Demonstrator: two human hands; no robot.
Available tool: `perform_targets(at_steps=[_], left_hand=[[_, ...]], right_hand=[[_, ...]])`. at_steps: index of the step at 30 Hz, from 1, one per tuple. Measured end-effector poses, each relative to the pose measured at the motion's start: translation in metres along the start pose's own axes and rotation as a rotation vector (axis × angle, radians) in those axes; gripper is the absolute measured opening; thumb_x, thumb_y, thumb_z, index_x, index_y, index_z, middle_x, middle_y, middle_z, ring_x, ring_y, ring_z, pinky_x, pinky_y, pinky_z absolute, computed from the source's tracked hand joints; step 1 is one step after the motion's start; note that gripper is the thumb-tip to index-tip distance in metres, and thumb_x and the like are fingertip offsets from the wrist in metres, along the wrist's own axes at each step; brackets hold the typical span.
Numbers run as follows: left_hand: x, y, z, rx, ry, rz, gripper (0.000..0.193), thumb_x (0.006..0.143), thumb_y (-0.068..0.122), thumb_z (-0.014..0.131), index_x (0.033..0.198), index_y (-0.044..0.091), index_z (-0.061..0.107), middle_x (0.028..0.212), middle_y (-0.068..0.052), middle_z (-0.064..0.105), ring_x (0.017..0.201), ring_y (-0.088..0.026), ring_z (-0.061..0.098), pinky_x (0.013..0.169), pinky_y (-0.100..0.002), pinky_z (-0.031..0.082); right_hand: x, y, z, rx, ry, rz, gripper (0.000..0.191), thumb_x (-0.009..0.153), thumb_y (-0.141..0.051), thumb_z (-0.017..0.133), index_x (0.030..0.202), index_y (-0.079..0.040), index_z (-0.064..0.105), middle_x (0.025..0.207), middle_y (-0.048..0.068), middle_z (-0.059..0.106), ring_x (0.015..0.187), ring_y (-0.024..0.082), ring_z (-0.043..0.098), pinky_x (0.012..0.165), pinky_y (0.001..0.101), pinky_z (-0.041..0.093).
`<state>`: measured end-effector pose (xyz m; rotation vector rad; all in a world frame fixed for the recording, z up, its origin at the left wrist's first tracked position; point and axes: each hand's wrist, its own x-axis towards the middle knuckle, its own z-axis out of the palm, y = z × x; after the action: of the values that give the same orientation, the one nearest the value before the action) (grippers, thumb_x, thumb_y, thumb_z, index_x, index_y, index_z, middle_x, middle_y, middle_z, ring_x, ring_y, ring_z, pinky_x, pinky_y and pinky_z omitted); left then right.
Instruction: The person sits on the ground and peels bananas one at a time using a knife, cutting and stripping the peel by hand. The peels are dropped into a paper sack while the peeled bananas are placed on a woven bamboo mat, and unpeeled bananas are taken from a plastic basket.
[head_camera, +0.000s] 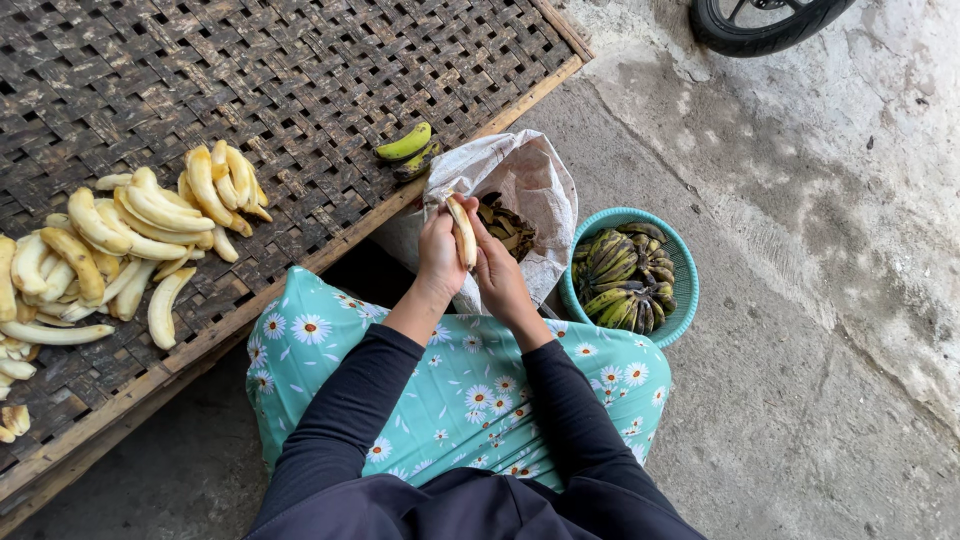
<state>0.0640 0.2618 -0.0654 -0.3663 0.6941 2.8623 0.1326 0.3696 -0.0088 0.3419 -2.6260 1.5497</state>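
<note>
Woven mat of dark split-bamboo strips (300, 80), rough and matt, edged with a pale wooden batten (300, 262). On the mat, a heap of peeled yellow bananas (120, 245), smooth and faintly moist-looking. Beside the mat's edge: a crumpled off-white woven-plastic sack (535, 180); a round teal plastic basket (684, 275), perforated; floral teal cloth (450, 390), soft and matt; grey concrete floor (800, 300), rough and stained.

outdoor yard workspot, prob rural home: rough concrete ground (800, 330), woven bamboo drying rack (300, 80) w/ peeled bananas (130, 240), motorbike tyre (765, 20) beyond rack.
</note>
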Motion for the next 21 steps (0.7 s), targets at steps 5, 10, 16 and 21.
perform_targets(at_steps=[5,10,16,21], left_hand=[[-0.003,-0.002,-0.002,0.171,-0.072,0.017,0.03,0.106,0.022,0.048,0.125,0.002,0.06,0.124,-0.012,0.068,0.122,-0.021,0.06,0.105,-0.033,0.048],[0.023,0.019,-0.008,0.621,-0.118,-0.17,0.04,0.089,0.006,0.073,0.126,-0.001,0.058,0.104,-0.014,0.071,0.084,-0.023,0.073,0.071,-0.034,0.063],[0.043,0.12,-0.007,0.767,0.264,-0.05,0.046,0.085,-0.004,0.072,0.126,0.001,0.053,0.102,-0.015,0.073,0.079,-0.022,0.075,0.062,-0.032,0.063],[0.036,0.236,-0.043,1.62,0.828,0.344,0.025,0.104,0.001,0.052,0.13,0.002,0.053,0.114,-0.015,0.067,0.091,-0.023,0.072,0.072,-0.033,0.063]], right_hand=[[0.004,-0.001,0.002,-0.274,0.057,0.03,0.061,0.105,-0.016,0.054,0.163,-0.021,0.035,0.107,0.018,0.063,0.094,0.036,0.065,0.086,0.0448,0.052],[0.007,-0.006,-0.017,-0.716,0.178,-0.003,0.07,0.099,-0.024,0.063,0.161,-0.021,0.032,0.104,0.016,0.06,0.086,0.036,0.065,0.063,0.0474,0.052],[0.004,0.001,-0.041,-0.609,0.181,0.111,0.072,0.101,-0.021,0.062,0.164,-0.018,0.027,0.111,0.019,0.06,0.088,0.038,0.065,0.074,0.0484,0.054],[-0.005,0.021,-0.051,-0.46,0.164,0.219,0.064,0.101,-0.021,0.06,0.159,-0.016,0.033,0.121,0.021,0.062,0.099,0.039,0.065,0.082,0.0463,0.053]])
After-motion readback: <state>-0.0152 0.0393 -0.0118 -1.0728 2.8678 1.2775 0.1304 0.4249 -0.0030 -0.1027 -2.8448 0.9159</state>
